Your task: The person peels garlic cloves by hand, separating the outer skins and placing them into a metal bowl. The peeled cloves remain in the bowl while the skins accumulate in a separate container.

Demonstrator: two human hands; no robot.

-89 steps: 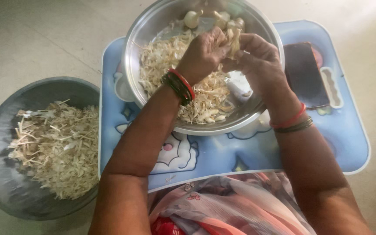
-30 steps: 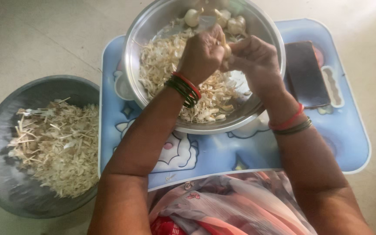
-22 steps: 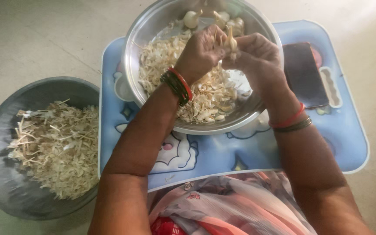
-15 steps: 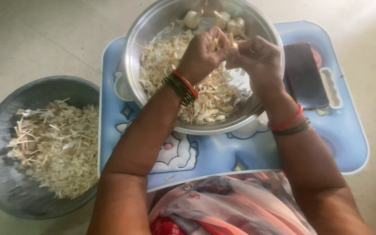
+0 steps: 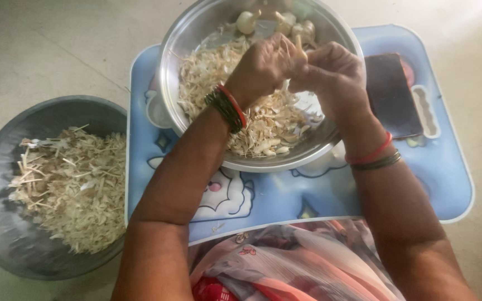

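Both hands were held together above a steel bowl (image 5: 174,106). The left hand (image 5: 263,67) and the right hand (image 5: 333,72) were closed on one small pale garlic piece (image 5: 298,49), which was pinched between the fingertips of both, near the far side of the bowl. Only a thin tip of this piece could be seen; the rest was hidden by the fingers.

Inside the bowl, a heap of dry garlic skins (image 5: 213,72) was spread under the hands, and a few whole garlic bulbs (image 5: 246,22) were lying at the far rim. The bowl was placed on a blue tray (image 5: 319,195) with cartoon drawings. A dark flat phone (image 5: 391,95) was lying on the tray, just beside the bowl on the right. On the floor, to the left of the tray, a grey round basin (image 5: 1,167) was seen, filled with more dry peels and stems (image 5: 73,184). Red and dark bangles (image 5: 227,106) were worn on both wrists.
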